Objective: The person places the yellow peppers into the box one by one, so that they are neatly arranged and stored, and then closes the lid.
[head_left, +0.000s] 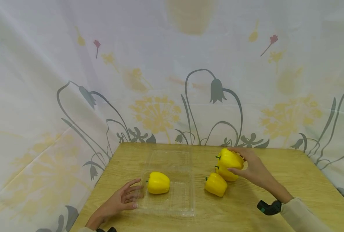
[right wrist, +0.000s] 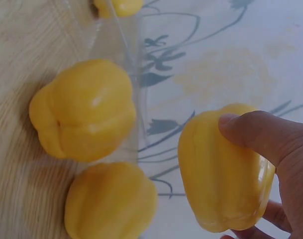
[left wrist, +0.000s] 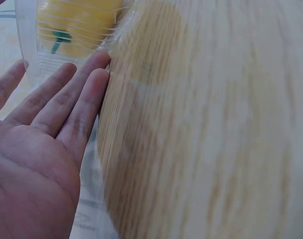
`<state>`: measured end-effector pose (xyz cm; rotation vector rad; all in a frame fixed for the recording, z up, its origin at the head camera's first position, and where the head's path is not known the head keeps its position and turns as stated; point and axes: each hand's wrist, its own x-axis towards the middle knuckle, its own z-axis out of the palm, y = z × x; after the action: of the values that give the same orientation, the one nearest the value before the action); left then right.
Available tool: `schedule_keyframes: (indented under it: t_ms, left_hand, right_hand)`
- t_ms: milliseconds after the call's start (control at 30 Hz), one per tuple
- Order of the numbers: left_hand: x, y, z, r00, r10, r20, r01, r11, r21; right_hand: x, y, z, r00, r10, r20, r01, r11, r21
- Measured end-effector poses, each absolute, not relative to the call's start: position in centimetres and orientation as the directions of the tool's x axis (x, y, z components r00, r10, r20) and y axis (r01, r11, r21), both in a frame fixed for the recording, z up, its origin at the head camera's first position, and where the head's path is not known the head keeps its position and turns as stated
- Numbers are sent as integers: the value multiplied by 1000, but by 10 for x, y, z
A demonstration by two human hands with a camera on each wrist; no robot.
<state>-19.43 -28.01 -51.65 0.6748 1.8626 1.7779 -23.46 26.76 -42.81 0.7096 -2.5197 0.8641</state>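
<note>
My right hand (head_left: 251,167) grips a yellow bell pepper (right wrist: 223,169) between thumb and fingers, lifted off the table. Two more yellow bell peppers, a nearer pepper (head_left: 216,184) and a partly covered pepper (head_left: 229,175), rest on the wood close below it. Inside a clear plastic box (head_left: 183,206) lies another yellow bell pepper (head_left: 158,183), its green stem facing left. My left hand (head_left: 125,197) is at the box's left side, fingers extended. In the left wrist view, the fingertips (left wrist: 96,82) touch or nearly touch the transparent wall.
The wooden table (head_left: 290,180) reaches back to a white curtain (head_left: 160,64) printed with flowers. The box's clear lid (head_left: 172,159) appears folded back toward the curtain, though its edges are faint. A black wrist device (head_left: 269,207) sits by the right sleeve.
</note>
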Motion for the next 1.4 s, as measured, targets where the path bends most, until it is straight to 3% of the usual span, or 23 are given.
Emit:
schedule_keyframes:
  t_ms: [533, 1400]
  left_hand:
    - [-194, -280, -515, -768, 641, -16, 21, 51, 998]
    - [-193, -279, -515, -779, 627, -22, 19, 59, 998]
  right_hand:
    - [-229, 242, -435, -813, -383, 439, -576, 644, -504]
    - [-214, 197, -437, -778, -488, 396, -627, 557, -545]
